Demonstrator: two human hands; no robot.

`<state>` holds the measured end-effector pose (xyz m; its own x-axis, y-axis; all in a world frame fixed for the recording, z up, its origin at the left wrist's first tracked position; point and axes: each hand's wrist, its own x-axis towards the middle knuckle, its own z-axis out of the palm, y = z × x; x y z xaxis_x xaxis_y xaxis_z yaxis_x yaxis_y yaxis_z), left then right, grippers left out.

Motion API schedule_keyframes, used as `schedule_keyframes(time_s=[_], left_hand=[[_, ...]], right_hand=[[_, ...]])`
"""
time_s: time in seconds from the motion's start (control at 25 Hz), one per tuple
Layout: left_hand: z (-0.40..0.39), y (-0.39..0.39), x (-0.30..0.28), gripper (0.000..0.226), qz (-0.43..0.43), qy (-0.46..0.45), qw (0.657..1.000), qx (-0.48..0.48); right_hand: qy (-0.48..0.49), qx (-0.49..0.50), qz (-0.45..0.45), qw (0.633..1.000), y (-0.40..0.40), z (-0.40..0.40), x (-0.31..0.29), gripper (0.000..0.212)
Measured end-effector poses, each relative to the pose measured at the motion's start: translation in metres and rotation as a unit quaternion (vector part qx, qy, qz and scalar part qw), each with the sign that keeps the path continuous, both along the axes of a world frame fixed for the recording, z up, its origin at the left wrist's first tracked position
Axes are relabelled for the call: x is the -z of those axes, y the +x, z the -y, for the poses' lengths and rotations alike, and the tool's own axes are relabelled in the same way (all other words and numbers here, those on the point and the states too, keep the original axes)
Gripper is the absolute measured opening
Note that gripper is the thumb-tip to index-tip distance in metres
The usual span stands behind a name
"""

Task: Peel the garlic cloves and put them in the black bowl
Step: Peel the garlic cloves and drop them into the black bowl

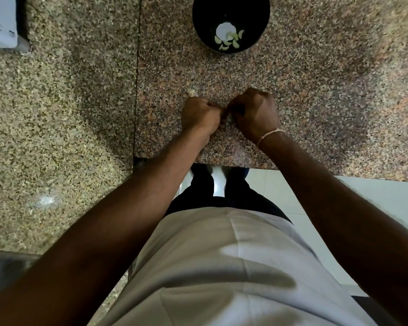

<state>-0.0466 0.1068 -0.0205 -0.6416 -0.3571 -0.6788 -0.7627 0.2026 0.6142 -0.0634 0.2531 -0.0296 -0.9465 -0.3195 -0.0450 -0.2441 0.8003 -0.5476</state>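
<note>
My left hand (199, 115) and my right hand (253, 112) meet over the granite counter, fingers curled, fingertips pinching a garlic clove (224, 115) between them; the clove is mostly hidden. The black bowl (199, 22) stands at the far edge of the counter, straight ahead, with several peeled pale cloves (229, 42) lying at its bottom. A small scrap of garlic skin (192, 92) lies on the counter just beyond my left hand.
The speckled granite counter (316, 90) runs left and right; a seam (137, 78) divides two slabs left of my hands. A white box-like object (0, 22) sits at the far left corner. The counter's front edge (233, 166) lies just below my wrists.
</note>
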Motion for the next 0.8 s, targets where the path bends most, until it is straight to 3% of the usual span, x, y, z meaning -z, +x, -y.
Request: schedule_keyframes(time_s=[0.4, 0.8], left_hand=[[0.0012, -0.0023, 0.0083, 0.008, 0.002, -0.006, 1.0, 0.005], [-0.005, -0.0051, -0.0011, 0.003, 0.002, -0.022, 1.0, -0.012]], right_hand=[[0.004, 0.019, -0.007, 1.0, 0.0045, 0.0027, -0.0005, 0.021], [0.04, -0.028, -0.021, 0.999, 0.0062, 0.004, -0.0044, 0.014]])
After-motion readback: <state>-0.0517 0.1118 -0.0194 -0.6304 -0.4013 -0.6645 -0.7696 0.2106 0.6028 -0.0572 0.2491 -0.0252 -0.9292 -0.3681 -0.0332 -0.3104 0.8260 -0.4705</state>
